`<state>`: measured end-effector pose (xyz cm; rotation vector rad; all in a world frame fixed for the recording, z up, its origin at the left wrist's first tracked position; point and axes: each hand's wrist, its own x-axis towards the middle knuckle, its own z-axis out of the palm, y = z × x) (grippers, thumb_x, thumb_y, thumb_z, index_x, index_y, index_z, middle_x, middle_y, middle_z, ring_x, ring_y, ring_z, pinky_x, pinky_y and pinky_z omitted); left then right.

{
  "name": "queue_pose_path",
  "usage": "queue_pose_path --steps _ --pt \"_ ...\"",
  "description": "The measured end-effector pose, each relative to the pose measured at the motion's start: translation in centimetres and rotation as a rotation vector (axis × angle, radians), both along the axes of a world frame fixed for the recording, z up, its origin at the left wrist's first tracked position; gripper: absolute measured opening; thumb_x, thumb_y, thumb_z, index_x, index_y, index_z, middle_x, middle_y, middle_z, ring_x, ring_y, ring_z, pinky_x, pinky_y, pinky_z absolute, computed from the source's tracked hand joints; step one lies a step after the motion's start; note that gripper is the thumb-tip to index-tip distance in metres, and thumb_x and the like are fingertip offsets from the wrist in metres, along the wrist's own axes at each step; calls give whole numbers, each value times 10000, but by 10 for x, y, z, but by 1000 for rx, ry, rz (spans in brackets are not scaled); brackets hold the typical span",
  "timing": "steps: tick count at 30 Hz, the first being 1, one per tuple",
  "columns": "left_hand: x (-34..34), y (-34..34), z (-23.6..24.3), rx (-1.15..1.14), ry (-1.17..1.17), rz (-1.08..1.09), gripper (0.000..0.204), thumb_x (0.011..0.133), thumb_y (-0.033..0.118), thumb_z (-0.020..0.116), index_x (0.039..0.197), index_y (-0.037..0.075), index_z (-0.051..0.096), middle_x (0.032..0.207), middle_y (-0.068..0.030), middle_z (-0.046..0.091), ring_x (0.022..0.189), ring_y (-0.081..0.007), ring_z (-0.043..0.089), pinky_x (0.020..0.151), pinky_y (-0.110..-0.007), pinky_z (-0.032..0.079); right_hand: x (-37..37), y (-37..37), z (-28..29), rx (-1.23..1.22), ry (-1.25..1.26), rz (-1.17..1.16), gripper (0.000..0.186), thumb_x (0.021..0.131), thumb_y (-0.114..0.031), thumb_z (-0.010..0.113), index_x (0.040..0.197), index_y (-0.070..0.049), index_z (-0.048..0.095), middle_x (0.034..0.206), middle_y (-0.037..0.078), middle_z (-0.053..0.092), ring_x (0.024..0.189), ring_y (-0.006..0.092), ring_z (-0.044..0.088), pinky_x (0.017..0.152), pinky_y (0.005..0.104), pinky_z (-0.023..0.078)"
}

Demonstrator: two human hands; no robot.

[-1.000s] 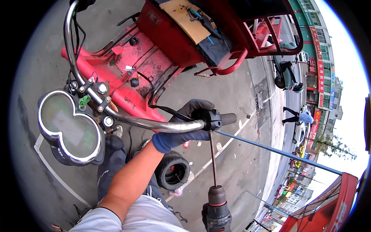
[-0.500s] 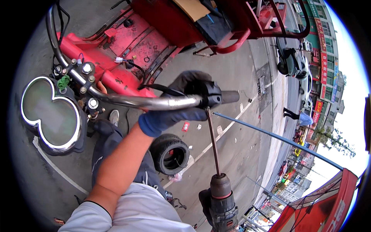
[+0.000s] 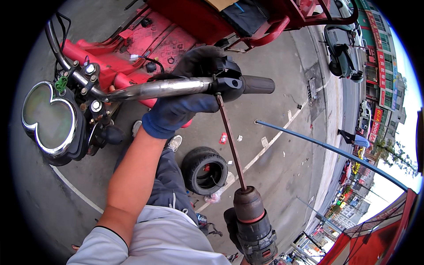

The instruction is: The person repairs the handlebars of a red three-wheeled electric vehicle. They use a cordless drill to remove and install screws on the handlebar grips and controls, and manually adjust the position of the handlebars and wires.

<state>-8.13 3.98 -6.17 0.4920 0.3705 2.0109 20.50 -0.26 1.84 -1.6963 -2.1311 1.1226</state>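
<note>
A chrome handlebar (image 3: 161,89) runs across the view to a dark rubber grip (image 3: 260,85). My left hand (image 3: 179,110), in a blue and black glove, wraps round the bar and holds the black control housing (image 3: 227,89) beside the grip. Part of that hand is hidden behind the bar. At the bottom, my gloved right hand (image 3: 232,227) is closed on a power drill (image 3: 255,232), mostly hidden by its body. From the chuck a long screwdriver bit (image 3: 230,141) reaches up, its tip at the underside of the housing.
A round twin-dial instrument panel (image 3: 53,121) sits at the left of the bars. Behind is a red vehicle frame (image 3: 154,42). Stacked tyres (image 3: 204,170) lie on the pavement near my legs. A blue pole (image 3: 327,148) slants across the right, near a red canopy (image 3: 375,234).
The handlebar and my left hand sit higher in the picture, while the drill appears slightly farther right and higher. The bit tip remains at the housing, and both hands keep their hold.
</note>
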Motion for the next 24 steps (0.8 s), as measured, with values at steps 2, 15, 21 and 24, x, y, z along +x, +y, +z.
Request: queue_pose_path --steps 2,15,21,24 --pt "3 2 -3 1 11 32 789 670 94 850 1345 86 443 1184 -47 536 1117 -152 539 978 -303 460 3 2 -1 -6 0 0 421 806 -192 724 1180 -46 596 940 62 671 909 203 613 868 362 481" --pt "-1 5 -21 34 235 114 757 677 33 827 1334 82 455 1177 -44 560 1065 -151 561 952 -309 473 8 6 2 -27 -22 29 417 791 -188 733 1164 -52 606 935 62 673 897 207 618 857 361 485" --pt "7 8 -14 33 133 130 717 680 24 825 1303 86 475 1164 -37 549 1076 -142 553 957 -312 472 15 -10 18 -57 -51 4 415 785 -187 737 1156 -54 610 933 62 674 891 208 620 852 360 486" --pt "8 6 -12 20 86 117 702 685 22 822 1293 87 477 1148 -36 547 1081 -143 551 962 -310 470 26 -42 36 -80 -72 -32 414 781 -186 739 1153 -55 612 932 63 675 889 209 621 849 360 487"
